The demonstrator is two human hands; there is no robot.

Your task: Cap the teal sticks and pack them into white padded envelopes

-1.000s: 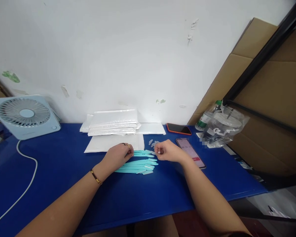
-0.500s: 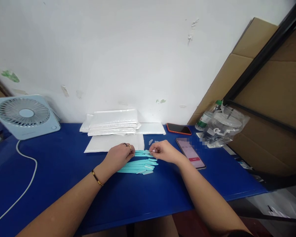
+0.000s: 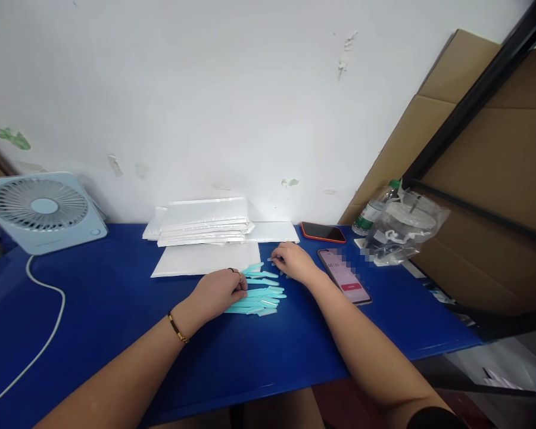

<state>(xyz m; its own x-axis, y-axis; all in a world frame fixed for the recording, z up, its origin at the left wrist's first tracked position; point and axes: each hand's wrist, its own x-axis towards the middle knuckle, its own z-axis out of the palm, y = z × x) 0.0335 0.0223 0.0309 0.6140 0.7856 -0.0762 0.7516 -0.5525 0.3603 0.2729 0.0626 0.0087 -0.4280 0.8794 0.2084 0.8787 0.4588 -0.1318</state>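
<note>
Teal plastic strips (image 3: 261,292) mid-table under left hand (image 3: 218,292), fingers curled on them; right hand (image 3: 295,262) beside, grip unclear.

Worktop (image 3: 116,333): smooth blue sheet, slight sheen. Turquoise sticks (image 3: 261,295): matt plastic. White mailers (image 3: 205,223): glossy plastic film. Fan (image 3: 42,208): pale smooth plastic. Bag (image 3: 402,229): clear crinkled plastic. Boxes (image 3: 482,179): matt brown cardboard.

Slim turquoise plastic sticks (image 3: 261,293) lie clustered flat on the blue table (image 3: 116,322)
</note>
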